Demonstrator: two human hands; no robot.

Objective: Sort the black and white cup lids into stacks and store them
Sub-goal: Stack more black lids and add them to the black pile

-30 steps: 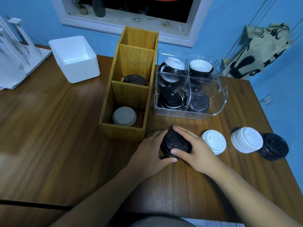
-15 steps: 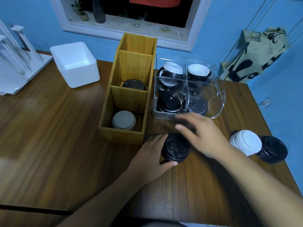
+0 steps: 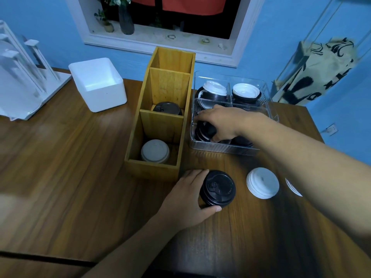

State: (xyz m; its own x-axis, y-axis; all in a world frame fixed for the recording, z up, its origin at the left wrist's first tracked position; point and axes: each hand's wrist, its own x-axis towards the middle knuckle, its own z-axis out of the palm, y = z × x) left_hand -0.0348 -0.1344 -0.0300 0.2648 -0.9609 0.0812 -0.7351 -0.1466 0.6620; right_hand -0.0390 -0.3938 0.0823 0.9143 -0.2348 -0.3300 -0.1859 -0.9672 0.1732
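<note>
Head view: my right hand has left the black stack on the bench and now curls round black lids in the near-left compartment of the clear tray. My left hand grips that stack, which I judge is ready for more.

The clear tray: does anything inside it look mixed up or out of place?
Yes. In the clear tray, the back left white lid and the back right white lid sit on black stacks, so colours are mixed. The front left black lids lean on edge in the right hand.
</note>
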